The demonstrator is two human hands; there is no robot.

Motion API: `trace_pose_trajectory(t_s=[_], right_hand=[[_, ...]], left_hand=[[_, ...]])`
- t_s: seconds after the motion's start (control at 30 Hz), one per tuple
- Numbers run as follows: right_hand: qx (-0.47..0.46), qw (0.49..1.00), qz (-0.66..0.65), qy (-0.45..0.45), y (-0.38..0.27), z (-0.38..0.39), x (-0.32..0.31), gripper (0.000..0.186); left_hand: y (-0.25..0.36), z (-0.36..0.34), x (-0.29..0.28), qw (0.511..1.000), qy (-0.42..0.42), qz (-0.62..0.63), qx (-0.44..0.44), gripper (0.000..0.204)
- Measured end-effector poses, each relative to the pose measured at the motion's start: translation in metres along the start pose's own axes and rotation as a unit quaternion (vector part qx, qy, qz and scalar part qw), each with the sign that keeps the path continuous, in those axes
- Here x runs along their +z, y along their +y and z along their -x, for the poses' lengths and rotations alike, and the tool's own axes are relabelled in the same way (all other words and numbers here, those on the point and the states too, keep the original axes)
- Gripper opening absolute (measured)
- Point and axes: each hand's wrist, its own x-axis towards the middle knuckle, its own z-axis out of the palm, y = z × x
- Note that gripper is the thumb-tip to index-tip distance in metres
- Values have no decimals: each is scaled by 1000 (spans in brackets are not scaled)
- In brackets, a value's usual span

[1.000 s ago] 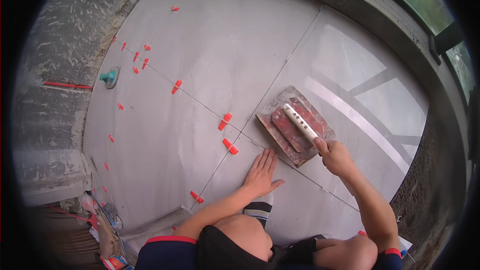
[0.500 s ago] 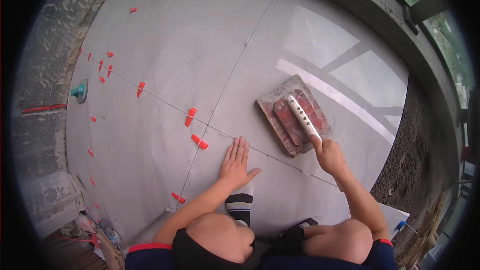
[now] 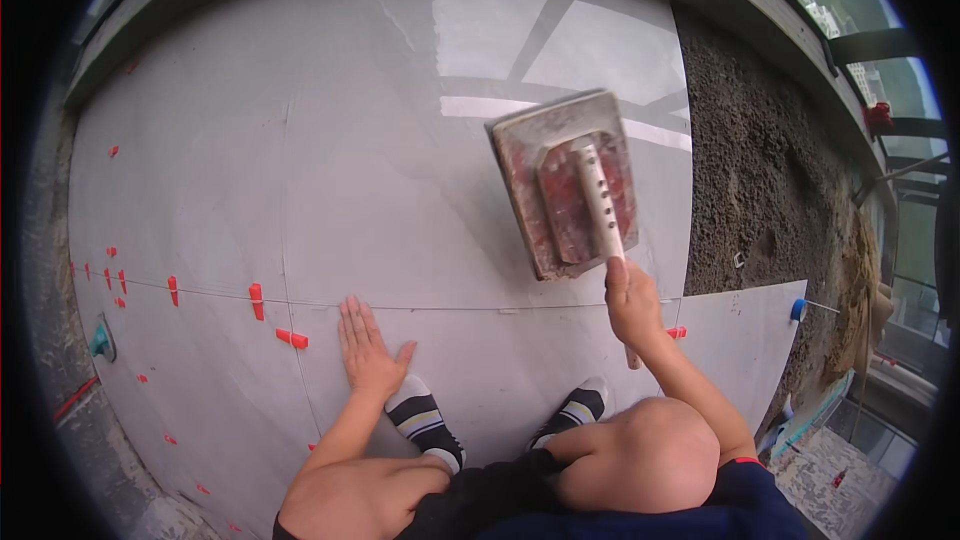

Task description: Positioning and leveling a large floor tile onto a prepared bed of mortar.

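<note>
The right hand's grip (image 3: 634,308) is closed around the pale, perforated handle (image 3: 598,198) of a rectangular float (image 3: 566,202), with the thumb laid along the handle and its lower end showing below the fist. The float, a grimy grey plate with a red-stained block on it, is over the large glossy tile (image 3: 400,190) beyond the joint, right of centre; whether its whole face touches the tile cannot be told. The left hand (image 3: 372,358) grasps nothing: it lies palm down, fingers straight and close together, thumb out to the right, fingertips at the joint. The right forearm rises from the lower right, past the bent right knee (image 3: 660,455), and slants inward to the float; the left forearm comes up beside the left knee. Two striped socks (image 3: 425,418) stand on the near tile (image 3: 500,360) between the arms. Red wedges (image 3: 256,302) sit along the joints to the left, near a teal suction cup (image 3: 102,342). Rough dark mortar (image 3: 745,160) lies right of the glossy tile, and a blue knob (image 3: 798,310) is at the near tiles' right edge.
</note>
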Motion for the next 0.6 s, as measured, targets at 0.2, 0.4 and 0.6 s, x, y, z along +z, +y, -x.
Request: trace_pose_trajectory(t_s=[0.2,0.4,0.6], right_hand=[[131,982,24,-132,52,2,41,75],[111,978,-96,-146,3,-4,6,73],[22,983,-170,-69,-23,5,-111,63]], left_hand=[[17,-36,-20,998,39,-41,30,102],[66,-94,-25,981,-21,28,192,107],[83,-119,-41,986,-74,-16,148,118]])
